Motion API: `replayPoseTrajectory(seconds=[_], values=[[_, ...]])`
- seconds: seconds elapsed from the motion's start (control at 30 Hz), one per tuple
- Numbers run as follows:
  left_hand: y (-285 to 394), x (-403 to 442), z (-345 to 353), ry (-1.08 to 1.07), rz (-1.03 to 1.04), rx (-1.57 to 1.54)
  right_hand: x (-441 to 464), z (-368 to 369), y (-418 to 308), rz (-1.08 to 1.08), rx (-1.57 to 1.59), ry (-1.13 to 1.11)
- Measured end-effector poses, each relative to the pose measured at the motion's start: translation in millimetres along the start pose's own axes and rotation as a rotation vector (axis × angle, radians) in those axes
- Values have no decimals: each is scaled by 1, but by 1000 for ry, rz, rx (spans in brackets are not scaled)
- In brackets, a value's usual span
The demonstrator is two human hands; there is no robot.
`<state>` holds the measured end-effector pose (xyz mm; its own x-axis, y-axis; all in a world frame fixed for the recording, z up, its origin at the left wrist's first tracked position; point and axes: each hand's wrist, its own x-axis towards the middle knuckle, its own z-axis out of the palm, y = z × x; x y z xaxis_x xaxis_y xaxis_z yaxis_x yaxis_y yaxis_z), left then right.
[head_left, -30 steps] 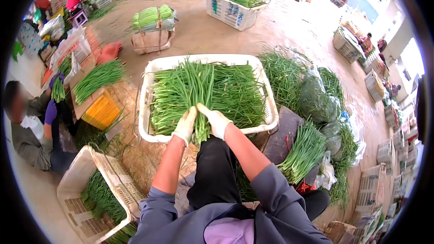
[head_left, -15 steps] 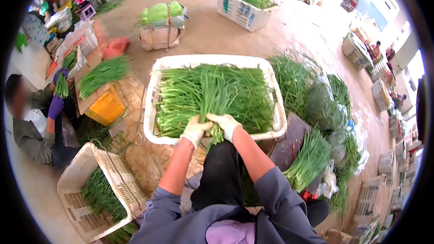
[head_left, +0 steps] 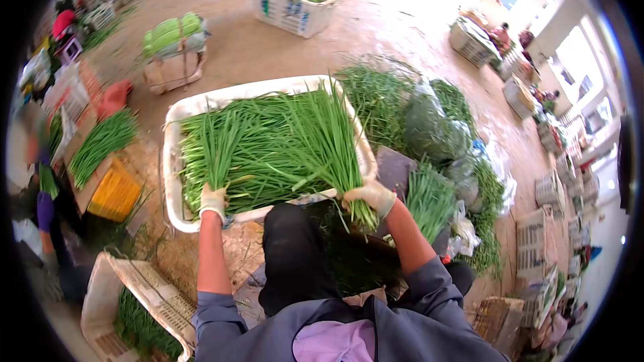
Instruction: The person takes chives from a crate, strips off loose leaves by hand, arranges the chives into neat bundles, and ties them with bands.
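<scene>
In front of my knees stands a white plastic crate [head_left: 172, 161] with a thick layer of green chives inside. My left hand [head_left: 213, 201], in a pale glove, is closed around the base of a bunch of chives [head_left: 221, 141] at the crate's front left, its leaves lying over the layer. At the front right corner, my gloved right hand [head_left: 371, 196] grips another bunch of chives [head_left: 339, 154]. That bunch leans over the right rim with its cut ends sticking out below my hand.
Right of the crate lie a loose heap of greens [head_left: 379, 97], stuffed plastic bags [head_left: 436, 127] and a chive pile [head_left: 433, 198]. At left are a tilted crate [head_left: 144, 285], a yellow box [head_left: 115, 190] and a co-worker holding greens. Another full crate [head_left: 292, 13] stands farther back.
Both hands were together at the crate's front middle on one bunch. They have moved apart, each now with chives in it. The view has turned to the right.
</scene>
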<state>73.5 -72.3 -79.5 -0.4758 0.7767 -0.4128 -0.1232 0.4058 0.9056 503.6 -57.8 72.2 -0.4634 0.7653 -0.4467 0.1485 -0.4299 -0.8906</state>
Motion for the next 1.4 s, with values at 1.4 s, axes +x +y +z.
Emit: replayPoseTrajectory(seconds=[1.4], values=[[29,-256,173,-952,-41,-163,-137,-14,60,-340,267,102]])
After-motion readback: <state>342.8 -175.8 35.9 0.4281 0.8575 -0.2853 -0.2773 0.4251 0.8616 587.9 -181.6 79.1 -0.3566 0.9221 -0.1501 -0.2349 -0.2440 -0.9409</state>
